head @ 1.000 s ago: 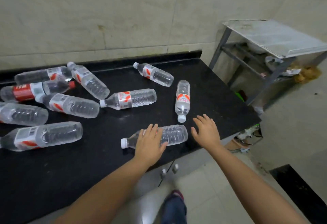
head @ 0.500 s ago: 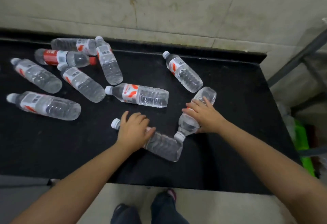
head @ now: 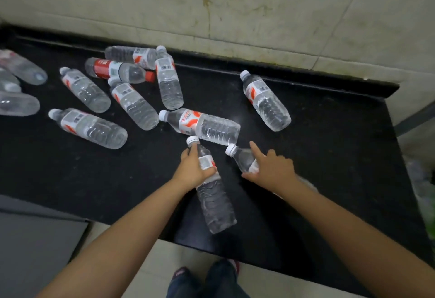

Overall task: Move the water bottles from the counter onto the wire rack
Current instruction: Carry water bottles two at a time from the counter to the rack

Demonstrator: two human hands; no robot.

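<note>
On a black counter set against a pale tiled wall, many clear water bottles lie scattered on their sides. Near the front edge, the left hand is wrapped around the upper part of one bottle, fingers curled over its label, white cap pointing away. Just beside it, the right hand closes over a second bottle, index finger stretched along its neck; its body is mostly hidden under the hand. Another bottle lies just behind both caps. One red-capped bottle rests among the far cluster.
</note>
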